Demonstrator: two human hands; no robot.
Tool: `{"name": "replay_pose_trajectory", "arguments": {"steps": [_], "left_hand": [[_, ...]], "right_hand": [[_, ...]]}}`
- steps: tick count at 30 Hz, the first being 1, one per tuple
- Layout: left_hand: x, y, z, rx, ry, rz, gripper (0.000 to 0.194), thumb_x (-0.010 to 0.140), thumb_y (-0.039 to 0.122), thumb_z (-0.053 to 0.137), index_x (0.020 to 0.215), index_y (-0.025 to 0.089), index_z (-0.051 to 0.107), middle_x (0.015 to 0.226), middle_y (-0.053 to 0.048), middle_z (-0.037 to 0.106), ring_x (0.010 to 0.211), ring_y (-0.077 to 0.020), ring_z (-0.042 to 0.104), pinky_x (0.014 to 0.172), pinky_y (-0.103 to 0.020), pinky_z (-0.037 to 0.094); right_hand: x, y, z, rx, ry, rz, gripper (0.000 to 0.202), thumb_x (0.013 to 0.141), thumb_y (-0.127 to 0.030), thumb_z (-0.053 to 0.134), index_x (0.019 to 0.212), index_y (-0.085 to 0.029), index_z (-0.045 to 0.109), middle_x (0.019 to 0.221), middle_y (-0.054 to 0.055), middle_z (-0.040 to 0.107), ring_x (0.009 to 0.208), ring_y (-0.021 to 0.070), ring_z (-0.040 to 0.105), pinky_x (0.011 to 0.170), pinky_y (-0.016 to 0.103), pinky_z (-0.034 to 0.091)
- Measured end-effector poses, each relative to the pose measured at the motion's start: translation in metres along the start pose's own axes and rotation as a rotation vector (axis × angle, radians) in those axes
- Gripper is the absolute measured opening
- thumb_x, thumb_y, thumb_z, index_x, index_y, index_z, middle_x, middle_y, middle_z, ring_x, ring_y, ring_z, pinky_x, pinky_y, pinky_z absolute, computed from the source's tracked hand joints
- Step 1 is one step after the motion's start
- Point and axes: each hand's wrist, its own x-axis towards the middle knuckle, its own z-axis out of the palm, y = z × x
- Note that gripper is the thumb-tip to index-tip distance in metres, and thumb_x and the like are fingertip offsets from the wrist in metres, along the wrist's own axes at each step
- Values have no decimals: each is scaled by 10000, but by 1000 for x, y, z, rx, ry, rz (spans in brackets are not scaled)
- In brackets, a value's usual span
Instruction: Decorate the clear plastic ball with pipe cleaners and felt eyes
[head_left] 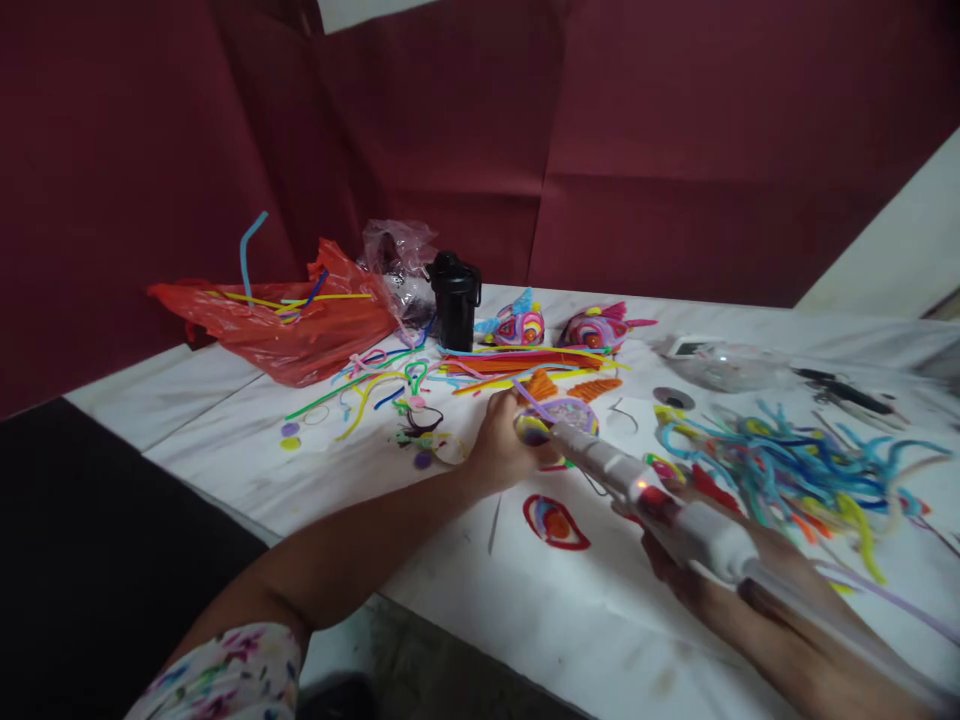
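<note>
My left hand [504, 445] is closed on the left side of a small round craft piece [574, 415] made of purple and yellow coiled pipe cleaners. Closed around a white glue gun [600, 462] with a lit orange light is my right hand [720, 570]. The gun's nozzle points at the craft piece, and its tip meets the piece's near side; whether they touch is unclear. A purple strand rises from the piece toward the upper left. Below them on the white table lies a red-rimmed eye shape [556, 523]. Orange coiled pieces [595, 389] lie just behind the craft piece.
Blue and yellow pipe cleaners [795, 470] are heaped at the right, near black-handled pliers [847, 388]. Behind stand a black bottle [455, 300] and two colourful fish-like crafts [519, 322]. A red plastic bag [300, 335] sits at the left. The table's front edge runs below my left forearm.
</note>
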Motion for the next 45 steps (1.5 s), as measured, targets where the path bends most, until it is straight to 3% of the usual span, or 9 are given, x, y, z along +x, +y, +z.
{"name": "replay_pose_trajectory", "arguments": {"steps": [6,11,16,22,27,31,37,40,45], "left_hand": [[-7,4,2,-18,-15,89,702,457,143,884,1114,243,661,1147,-88,573,1192,-348,504,1092,-468,369],[-11,2,3,-60,-23,91,770,436,133,892,1159,267,664,1227,-87,542,1250,-360,479,1145,-457,326],[-13,1,4,-43,-50,149,785,457,148,884,1196,275,650,1263,-87,536,1244,-350,481,1151,-457,335],[-14,-4,3,23,-66,196,818,507,128,859,1274,286,623,1293,-85,523,1246,-338,494,1151,-436,348],[-15,-7,4,1,-64,203,816,509,135,860,1275,296,627,1301,-80,529,1254,-341,486,1162,-439,336],[-15,-6,5,14,-78,212,819,533,145,851,1295,319,607,1335,-70,511,1260,-337,478,1167,-450,330],[-15,-9,5,84,-86,244,782,607,139,795,1337,300,567,1354,-88,484,1275,-342,465,1167,-454,323],[-15,-12,5,102,-76,257,774,613,141,782,1339,300,563,1336,-84,493,1281,-334,467,1163,-444,329],[-14,-10,5,23,-51,208,789,535,132,827,1277,294,613,1310,-83,513,1263,-337,482,1155,-440,339]], "right_hand": [[9,-16,5,127,-38,-13,530,897,-301,419,1365,-540,353,986,-10,706,815,256,724,613,334,608],[-1,-11,13,76,-112,48,521,924,-380,421,1416,-487,289,1107,24,711,1062,291,704,723,367,639],[-2,-11,17,4,-45,-39,529,929,-339,394,1413,-474,228,1003,26,737,961,294,742,606,347,644],[-11,-9,24,41,-129,19,567,932,-383,403,1454,-467,200,1139,46,711,1083,303,702,761,387,648],[-5,-15,23,26,-94,19,622,913,-355,406,1489,-456,194,1180,57,705,980,311,729,665,387,643],[-2,-20,21,45,-52,-65,709,879,-255,403,1474,-506,110,980,16,727,858,297,744,598,365,636],[-11,-17,30,156,-73,74,338,848,-310,475,1176,-382,440,904,35,666,730,274,701,548,356,580],[-15,-16,33,185,-84,96,123,866,-320,462,985,-344,451,862,26,643,713,259,687,553,347,566],[-17,-16,32,214,-71,95,173,847,-316,471,1009,-357,427,885,25,653,750,275,697,580,365,580]]}}
